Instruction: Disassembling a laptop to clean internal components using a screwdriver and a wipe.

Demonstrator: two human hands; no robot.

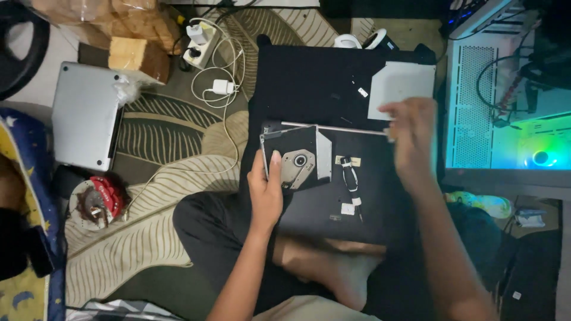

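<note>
— What lies under the hands?
— A black mat (315,77) on the floor. On it sits an opened optical drive (297,157).
— And the hands?
— The left hand (266,190) grips the drive's left edge, thumb on top. The right hand (412,139) is blurred — fingers pinched on the end of a thin metal strip (333,128) above the drive.

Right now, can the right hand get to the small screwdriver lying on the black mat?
Probably yes. The right hand hovers just right of the screwdriver with bare black mat between them; the left hand holds the optical drive off to the side.
</note>
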